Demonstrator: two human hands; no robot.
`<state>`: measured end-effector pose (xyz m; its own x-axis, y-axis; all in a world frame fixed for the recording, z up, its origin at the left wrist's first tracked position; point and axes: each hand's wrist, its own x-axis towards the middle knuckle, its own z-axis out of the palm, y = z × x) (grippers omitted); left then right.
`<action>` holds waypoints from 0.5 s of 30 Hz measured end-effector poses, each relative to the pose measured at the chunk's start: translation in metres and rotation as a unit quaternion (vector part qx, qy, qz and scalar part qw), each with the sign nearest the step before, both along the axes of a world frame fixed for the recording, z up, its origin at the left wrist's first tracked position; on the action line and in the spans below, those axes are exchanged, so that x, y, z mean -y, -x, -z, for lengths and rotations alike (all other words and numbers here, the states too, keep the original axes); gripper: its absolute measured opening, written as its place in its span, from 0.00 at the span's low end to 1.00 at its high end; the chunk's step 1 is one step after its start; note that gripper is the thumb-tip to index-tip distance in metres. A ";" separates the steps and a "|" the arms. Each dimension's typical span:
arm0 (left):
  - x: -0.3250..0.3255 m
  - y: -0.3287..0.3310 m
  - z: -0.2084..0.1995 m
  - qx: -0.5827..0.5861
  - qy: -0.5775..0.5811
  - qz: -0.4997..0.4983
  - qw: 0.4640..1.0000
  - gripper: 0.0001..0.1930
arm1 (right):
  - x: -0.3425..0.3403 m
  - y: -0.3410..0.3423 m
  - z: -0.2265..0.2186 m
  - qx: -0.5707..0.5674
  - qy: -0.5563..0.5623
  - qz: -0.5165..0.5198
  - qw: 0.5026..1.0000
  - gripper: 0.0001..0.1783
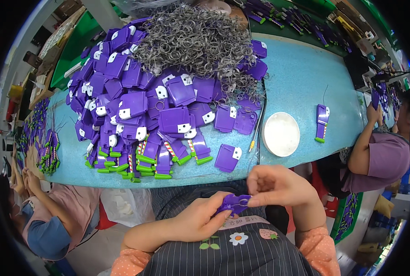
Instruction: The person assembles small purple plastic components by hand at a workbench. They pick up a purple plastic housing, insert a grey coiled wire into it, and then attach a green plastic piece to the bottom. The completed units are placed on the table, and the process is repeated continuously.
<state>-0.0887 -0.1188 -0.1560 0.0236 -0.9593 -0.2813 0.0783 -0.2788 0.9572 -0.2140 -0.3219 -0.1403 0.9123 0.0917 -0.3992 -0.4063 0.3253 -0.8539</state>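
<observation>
Low in front of my apron, my left hand (pixel 200 220) is closed around a purple plastic housing (pixel 232 205), its thumb and fingers pinching the sides. My right hand (pixel 278 186) meets the housing's right end with fingers curled and thumb stretched toward it. At that thumb tip a small grey wire loop (pixel 244 201) shows against the purple; the fingertips partly hide how it is gripped. Ahead of my hands, a single purple cover with a white corner (pixel 227 158) lies near the table edge. A round white dish (pixel 281 134) stands to its right.
A large heap of purple covers (pixel 132 105) fills the table's left, some with green-tipped parts. Grey coiled wires (pixel 198 39) are piled behind. A dark cable (pixel 261 115) crosses the blue table (pixel 308 78). One assembled piece (pixel 322 123) lies right. Other people sit on both sides.
</observation>
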 end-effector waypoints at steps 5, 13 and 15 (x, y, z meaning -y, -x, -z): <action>-0.013 0.003 0.012 -0.039 0.023 -0.013 0.999 0.16 | -0.007 -0.001 0.017 -0.014 -0.067 -0.009 0.998 0.10; -0.013 0.008 0.018 -0.281 0.026 -0.129 0.951 0.17 | -0.022 -0.005 0.028 -0.017 -0.145 0.094 0.985 0.11; -0.015 0.006 0.022 -0.250 0.024 -0.099 0.963 0.17 | -0.020 -0.007 0.026 -0.020 -0.142 0.078 0.987 0.11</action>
<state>-0.0942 -0.1034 -0.1776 0.0809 -0.9619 -0.2612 0.5792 -0.1679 0.7977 -0.2068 -0.3019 -0.1659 0.9079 0.0640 -0.4143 -0.3642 0.6099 -0.7038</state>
